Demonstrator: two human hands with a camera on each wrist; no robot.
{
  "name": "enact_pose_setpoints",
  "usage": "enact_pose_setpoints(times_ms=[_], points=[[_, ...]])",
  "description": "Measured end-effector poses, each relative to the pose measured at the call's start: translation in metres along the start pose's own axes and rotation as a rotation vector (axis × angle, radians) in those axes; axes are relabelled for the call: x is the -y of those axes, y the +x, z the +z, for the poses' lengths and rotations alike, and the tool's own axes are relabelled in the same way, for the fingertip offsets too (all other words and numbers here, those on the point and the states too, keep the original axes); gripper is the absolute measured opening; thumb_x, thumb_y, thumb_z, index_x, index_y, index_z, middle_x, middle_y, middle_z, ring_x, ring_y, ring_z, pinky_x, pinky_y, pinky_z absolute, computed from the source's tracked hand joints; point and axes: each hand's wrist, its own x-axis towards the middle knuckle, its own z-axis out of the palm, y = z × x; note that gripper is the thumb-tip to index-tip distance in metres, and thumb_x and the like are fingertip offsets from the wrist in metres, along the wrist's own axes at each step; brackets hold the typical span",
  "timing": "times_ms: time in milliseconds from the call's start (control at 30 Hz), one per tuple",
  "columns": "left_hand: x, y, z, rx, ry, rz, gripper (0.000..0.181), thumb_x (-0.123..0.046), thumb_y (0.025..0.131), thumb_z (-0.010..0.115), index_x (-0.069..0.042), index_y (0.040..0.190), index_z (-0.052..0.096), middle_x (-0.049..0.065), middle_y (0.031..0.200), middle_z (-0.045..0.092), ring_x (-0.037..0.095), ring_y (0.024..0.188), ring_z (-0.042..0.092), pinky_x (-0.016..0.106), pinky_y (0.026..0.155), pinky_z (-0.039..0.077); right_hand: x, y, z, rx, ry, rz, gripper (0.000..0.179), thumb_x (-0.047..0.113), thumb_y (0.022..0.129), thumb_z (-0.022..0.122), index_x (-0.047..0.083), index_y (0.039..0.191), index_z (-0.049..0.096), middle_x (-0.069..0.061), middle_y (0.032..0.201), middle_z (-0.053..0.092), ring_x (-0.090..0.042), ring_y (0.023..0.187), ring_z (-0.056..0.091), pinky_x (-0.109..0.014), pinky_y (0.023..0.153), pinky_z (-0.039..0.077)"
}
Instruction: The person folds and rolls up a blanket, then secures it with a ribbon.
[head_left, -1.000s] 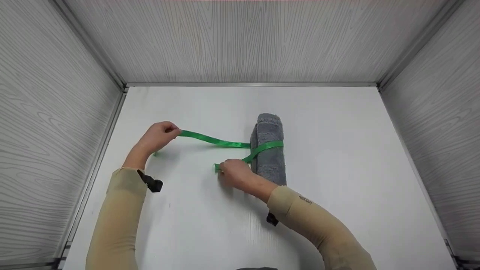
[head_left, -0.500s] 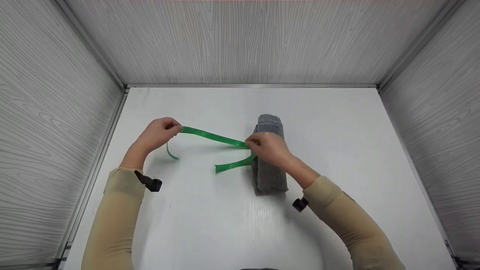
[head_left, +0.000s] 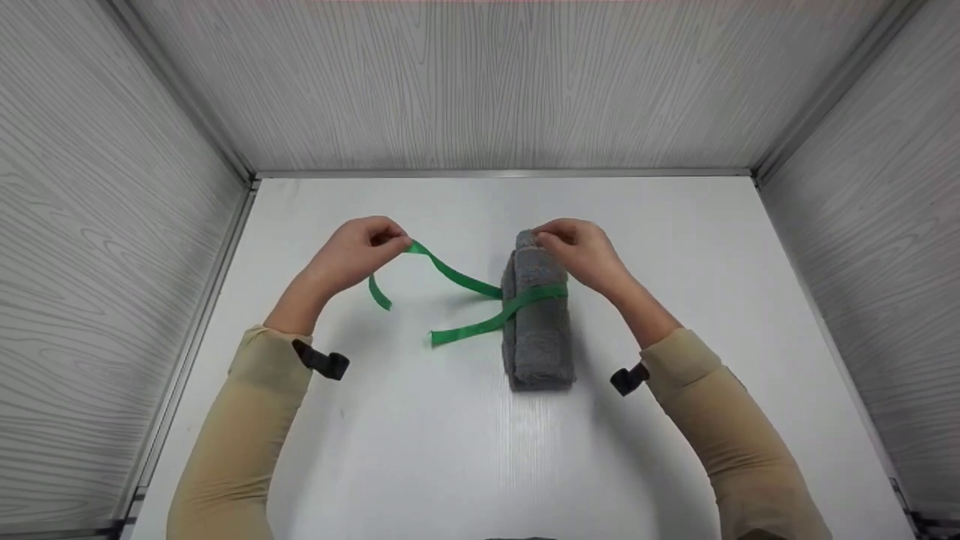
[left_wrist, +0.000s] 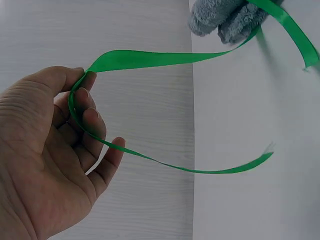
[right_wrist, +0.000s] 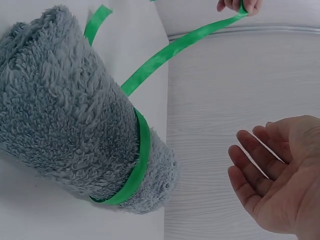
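Observation:
A rolled grey fluffy towel [head_left: 541, 341] lies on the white table with a green ribbon [head_left: 469, 330] passed around its middle. One ribbon end rests on the table left of the roll. My left hand [head_left: 358, 253] pinches the other length between thumb and forefinger, raised above the table; its tail hangs past the fingers, as the left wrist view shows with the ribbon [left_wrist: 145, 59]. My right hand [head_left: 583, 251] is over the far end of the towel in the head view. In the right wrist view this hand [right_wrist: 280, 170] has loosely bent fingers and holds nothing, apart from the towel [right_wrist: 70, 110].
Grey wood-grain panels [head_left: 480, 82] enclose the white table [head_left: 420, 450] at the back and both sides. A metal strip [head_left: 637, 173] runs along the table's back edge. Black wrist cameras [head_left: 628, 379] sit at both cuffs.
My right hand let go of the short ribbon end, went to the ribbon beside the towel, then moved up and right off it. My left hand shifted right with its ribbon, which now sags.

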Motion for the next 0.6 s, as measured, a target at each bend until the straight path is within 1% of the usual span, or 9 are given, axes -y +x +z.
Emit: enact_pose_setpoints(times_ms=[100, 200, 267, 433, 533, 600], points=[[-0.015, 0.003, 0.006, 0.022, -0.003, 0.029, 0.027, -0.039, 0.102, 0.063, -0.016, 0.111, 0.073, 0.005, 0.1, 0.065, 0.022, 0.089, 0.051, 0.038, 0.077, 0.045, -0.002, 0.005, 0.003, 0.034, 0.079, -0.024, 0.031, 0.028, 0.107, 0.058, 0.008, 0.126, 0.072, -0.006, 0.122, 0.07, -0.02, 0.114, 0.064, -0.039, 0.098, 0.052], [-0.027, 0.008, 0.013, 0.041, -0.012, 0.062, 0.027, -0.04, 0.103, 0.062, -0.018, 0.111, 0.074, 0.004, 0.098, 0.065, 0.022, 0.088, 0.052, 0.038, 0.076, 0.045, -0.002, 0.01, 0.008, 0.077, 0.157, -0.071, 0.03, 0.024, 0.107, 0.057, 0.007, 0.129, 0.07, -0.006, 0.125, 0.068, -0.021, 0.12, 0.062, -0.039, 0.105, 0.048], [-0.033, 0.011, 0.017, 0.048, -0.015, 0.075, 0.025, -0.039, 0.103, 0.063, -0.018, 0.11, 0.075, 0.003, 0.097, 0.065, 0.021, 0.088, 0.052, 0.037, 0.077, 0.046, -0.001, 0.012, 0.013, 0.1, 0.2, -0.097, 0.03, 0.022, 0.108, 0.056, 0.007, 0.13, 0.069, -0.007, 0.126, 0.068, -0.023, 0.122, 0.06, -0.04, 0.108, 0.046], [-0.049, 0.018, 0.026, 0.072, -0.014, 0.12, 0.024, -0.038, 0.103, 0.064, -0.018, 0.11, 0.075, 0.006, 0.1, 0.067, 0.02, 0.089, 0.054, 0.036, 0.079, 0.048, 0.008, 0.018, 0.026, 0.18, 0.268, -0.153, 0.033, 0.019, 0.11, 0.05, 0.004, 0.134, 0.065, -0.008, 0.133, 0.065, -0.023, 0.131, 0.053, -0.042, 0.114, 0.038], [-0.056, 0.019, 0.03, 0.087, -0.017, 0.149, 0.025, -0.039, 0.103, 0.064, -0.018, 0.111, 0.075, 0.007, 0.102, 0.068, 0.02, 0.089, 0.055, 0.036, 0.08, 0.048, 0.015, 0.022, 0.034, 0.235, 0.323, -0.167, 0.034, 0.017, 0.11, 0.047, 0.005, 0.138, 0.063, -0.008, 0.137, 0.063, -0.021, 0.134, 0.051, -0.043, 0.116, 0.034], [-0.059, 0.02, 0.032, 0.097, -0.015, 0.166, 0.027, -0.039, 0.103, 0.063, -0.017, 0.112, 0.075, 0.005, 0.103, 0.068, 0.02, 0.089, 0.055, 0.037, 0.08, 0.048, 0.02, 0.023, 0.037, 0.274, 0.368, -0.151, 0.035, 0.017, 0.11, 0.045, 0.007, 0.14, 0.062, -0.007, 0.138, 0.062, -0.02, 0.133, 0.051, -0.043, 0.116, 0.033]])
